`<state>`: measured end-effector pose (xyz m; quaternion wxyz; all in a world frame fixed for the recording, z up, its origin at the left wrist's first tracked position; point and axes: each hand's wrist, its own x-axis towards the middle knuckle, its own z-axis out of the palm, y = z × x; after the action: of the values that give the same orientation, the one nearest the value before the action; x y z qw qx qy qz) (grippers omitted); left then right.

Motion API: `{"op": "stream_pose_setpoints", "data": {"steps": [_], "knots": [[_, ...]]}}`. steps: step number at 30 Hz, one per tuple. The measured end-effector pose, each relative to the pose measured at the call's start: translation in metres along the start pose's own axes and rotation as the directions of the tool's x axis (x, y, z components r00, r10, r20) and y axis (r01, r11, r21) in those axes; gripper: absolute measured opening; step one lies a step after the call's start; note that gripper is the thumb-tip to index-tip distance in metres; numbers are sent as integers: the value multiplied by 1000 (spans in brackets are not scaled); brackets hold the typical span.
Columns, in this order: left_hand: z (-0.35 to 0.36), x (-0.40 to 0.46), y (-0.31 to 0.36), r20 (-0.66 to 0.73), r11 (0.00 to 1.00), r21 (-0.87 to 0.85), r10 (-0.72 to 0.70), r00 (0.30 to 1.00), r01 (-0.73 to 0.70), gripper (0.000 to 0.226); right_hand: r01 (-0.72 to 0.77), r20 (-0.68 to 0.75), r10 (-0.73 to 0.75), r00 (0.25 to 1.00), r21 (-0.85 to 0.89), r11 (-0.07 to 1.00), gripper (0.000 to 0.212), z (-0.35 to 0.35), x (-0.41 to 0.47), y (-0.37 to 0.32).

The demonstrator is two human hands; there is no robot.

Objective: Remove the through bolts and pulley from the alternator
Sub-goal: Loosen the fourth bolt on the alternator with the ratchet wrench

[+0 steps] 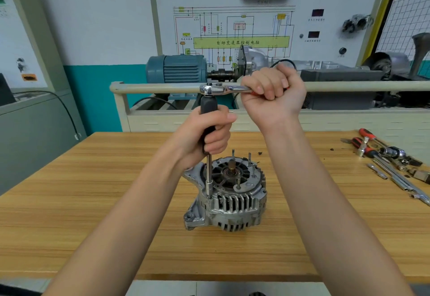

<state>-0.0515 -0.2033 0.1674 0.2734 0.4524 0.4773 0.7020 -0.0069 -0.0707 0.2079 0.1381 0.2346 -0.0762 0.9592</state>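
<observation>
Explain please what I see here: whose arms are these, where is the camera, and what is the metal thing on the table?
The camera sits on a person's head and looks down at their own arms. On the wooden table stands an alternator, a car's generator. The left hand holds the black grip of a long tool standing upright on a bolt at the alternator's edge. The right hand holds a ratchet wrench joined to the tool's top. More tools lie at the right.

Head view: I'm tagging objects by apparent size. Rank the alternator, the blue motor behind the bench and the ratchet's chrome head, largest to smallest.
1. alternator
2. blue motor, though it stands farther away, so it may truly be bigger
3. ratchet head
</observation>
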Motion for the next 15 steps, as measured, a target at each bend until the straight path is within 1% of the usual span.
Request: {"op": "stream_pose_setpoints", "data": {"steps": [2,4,7,9,11,13,14,15], "knots": [[1,4,-3,-40,998,-52,-20,999,18,41,30,-6,-30,1000,-3,1000,44,-1,1,0],[3,6,-6,-120,999,-34,-18,993,14,45,99,12,-99,995,-39,994,43,0,-4,0],[8,7,-8,-297,999,42,25,954,-13,51,231,115,-212,971,-192,954,44,4,-18,6],[14,9,-10,-437,993,116,71,897,-23,49,353,241,-286,927,-315,881,50,7,-29,14],[19,12,-12,-549,980,196,130,826,-24,45,495,389,-353,851,-371,786,49,11,-38,25],[22,13,-15,-597,969,244,171,784,-26,42,605,480,-412,774,-373,703,44,12,-44,34],[23,13,-16,-599,966,259,185,779,-31,41,625,496,-423,758,-371,686,43,13,-45,35],[22,12,-16,-588,962,269,195,785,-37,41,618,497,-415,763,-371,693,43,12,-44,35]]}}
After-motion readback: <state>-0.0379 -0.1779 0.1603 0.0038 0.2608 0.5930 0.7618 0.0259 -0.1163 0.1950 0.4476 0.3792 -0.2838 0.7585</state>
